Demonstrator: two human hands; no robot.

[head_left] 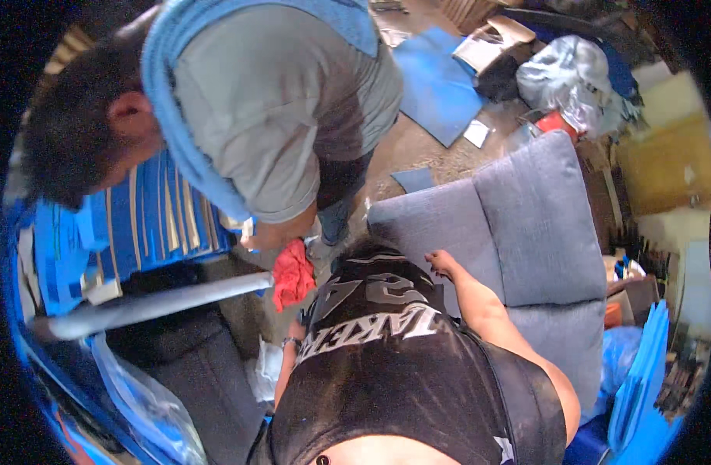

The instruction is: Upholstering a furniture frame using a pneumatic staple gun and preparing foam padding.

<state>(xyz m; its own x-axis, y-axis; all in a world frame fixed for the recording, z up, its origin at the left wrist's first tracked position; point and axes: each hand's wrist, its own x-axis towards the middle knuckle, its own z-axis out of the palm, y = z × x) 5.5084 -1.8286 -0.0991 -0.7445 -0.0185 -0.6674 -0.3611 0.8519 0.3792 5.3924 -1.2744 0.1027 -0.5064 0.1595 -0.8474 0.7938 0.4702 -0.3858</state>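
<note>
My right hand (440,264) is over the grey upholstered sofa (456,217), close to its seat. Its fingers are loosely bent and apart, and I see nothing in them. On the other side of my black jersey, only a sliver of my left hand (299,318) shows above a wristwatch (291,341). Its fingers are hidden behind the jersey. A crumpled red cloth (293,275) hangs just beyond my left hand, below a co-worker's hand (258,235). Whether that hand holds the cloth, I cannot tell. A long pale tube (165,304) reaches from the left toward the cloth.
A co-worker in a grey shirt (254,116) bends over at the left. Blue-edged sheets (150,209) are stacked beside them. Dark upholstery (192,364) stands at lower left. Blue sheets (433,85) and a plastic-wrapped bundle (568,77) lie beyond the sofa. Blue boards (640,384) lean at right.
</note>
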